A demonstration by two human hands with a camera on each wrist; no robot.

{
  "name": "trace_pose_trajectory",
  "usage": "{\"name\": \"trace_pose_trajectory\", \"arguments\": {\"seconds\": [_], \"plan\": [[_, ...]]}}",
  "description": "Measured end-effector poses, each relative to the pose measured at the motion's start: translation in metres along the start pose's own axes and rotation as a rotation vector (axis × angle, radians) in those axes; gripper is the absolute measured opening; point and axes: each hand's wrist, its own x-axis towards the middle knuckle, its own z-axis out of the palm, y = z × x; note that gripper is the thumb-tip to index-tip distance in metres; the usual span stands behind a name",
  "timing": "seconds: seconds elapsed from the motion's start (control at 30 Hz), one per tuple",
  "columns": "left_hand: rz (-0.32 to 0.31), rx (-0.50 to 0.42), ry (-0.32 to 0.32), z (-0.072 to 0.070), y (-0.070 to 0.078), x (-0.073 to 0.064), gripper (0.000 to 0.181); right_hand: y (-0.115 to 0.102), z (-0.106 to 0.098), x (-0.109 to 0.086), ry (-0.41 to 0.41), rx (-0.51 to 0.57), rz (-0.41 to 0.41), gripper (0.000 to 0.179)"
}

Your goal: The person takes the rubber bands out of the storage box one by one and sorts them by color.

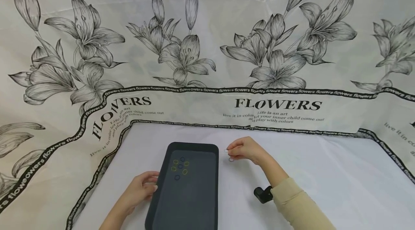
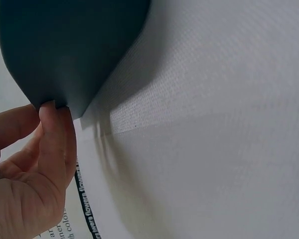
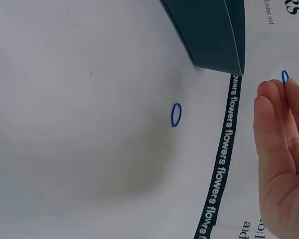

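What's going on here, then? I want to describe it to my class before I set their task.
A person's left-hand grip holds the left side of a dark tray. The right-hand grip pinches a small blue ring just off the tray's right side. Another blue ring lies on the white surface near that hand. Inside the tray, toward its far end, are four yellow rings and three dark, bluish rings.

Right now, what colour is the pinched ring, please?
The ring is blue, seen best in the right wrist view.
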Motion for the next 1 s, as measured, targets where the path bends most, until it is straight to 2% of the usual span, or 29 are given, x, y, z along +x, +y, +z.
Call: {"name": "trace_pose_trajectory", "arguments": {"seconds": [0.2,0.5,1.0], "plan": [[0.020,0.010,0.001,-0.002,0.004,0.003,0.044,0.008,-0.010,0.002,0.044,-0.002,0.037,0.024],[-0.014,0.003,0.043,-0.003,0.004,0.003,0.043,0.019,-0.015,0.003,0.063,-0.014,0.072,0.024],[-0.030,-0.005,0.027,0.002,-0.001,0.001,0.044,0.047,-0.018,-0.002,0.140,-0.031,0.123,0.019]]}}
